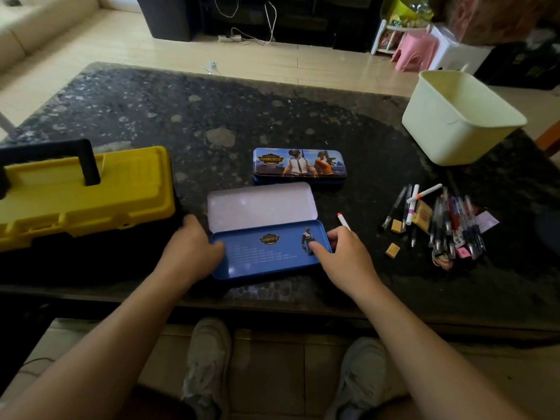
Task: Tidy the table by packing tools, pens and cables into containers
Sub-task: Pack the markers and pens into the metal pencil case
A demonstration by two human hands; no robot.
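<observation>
An open blue pencil tin (pixel 266 256) lies near the table's front edge, its pale lid (pixel 262 206) tipped back, nothing inside. My left hand (pixel 191 248) grips the tin's left end. My right hand (pixel 342 253) holds the right end, thumb inside the tray, and a white marker with a red tip (pixel 344 221) sticks up between its fingers. A second, closed tin (pixel 300 165) with printed figures lies just behind. A heap of pens, markers and erasers (pixel 439 222) sits to the right.
A closed yellow toolbox (pixel 91 192) with a black handle stands at the left. A pale plastic tub (pixel 460 119) sits at the far right of the dark stone table (pixel 212 116). Small tan erasers (pixel 392 249) lie loose. My shoes show below the edge.
</observation>
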